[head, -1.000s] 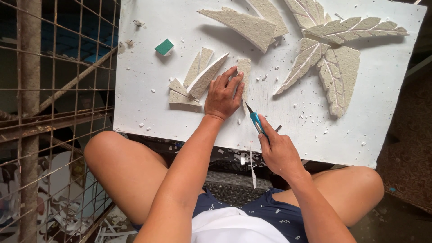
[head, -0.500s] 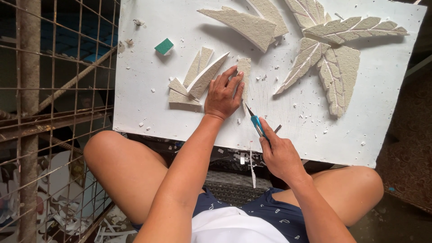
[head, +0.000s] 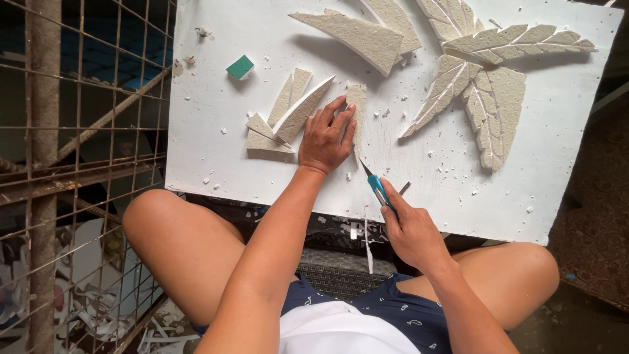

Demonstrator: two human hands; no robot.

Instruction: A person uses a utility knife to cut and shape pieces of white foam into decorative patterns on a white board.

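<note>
I count one white foam board (head: pixel 216 151), one green block (head: pixel 240 66), four loose foam wedges (head: pixel 288 118). Left hand (head: pixel 326 136) lies flat, fingers spread, pinning a narrow foam strip (head: pixel 357 105). Right hand (head: pixel 411 231) is fisted tight round one blue craft knife (head: pixel 375 185), blade tip touching the board beside the strip.

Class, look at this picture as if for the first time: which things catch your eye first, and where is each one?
Carved leaf shapes fan out at the upper right of a white board resting across the person's knees. Near the board's middle, the left hand presses flat on a narrow foam strip, while the right hand holds a blue-handled knife, blade tip at the strip. A small green block lies upper left.
</note>
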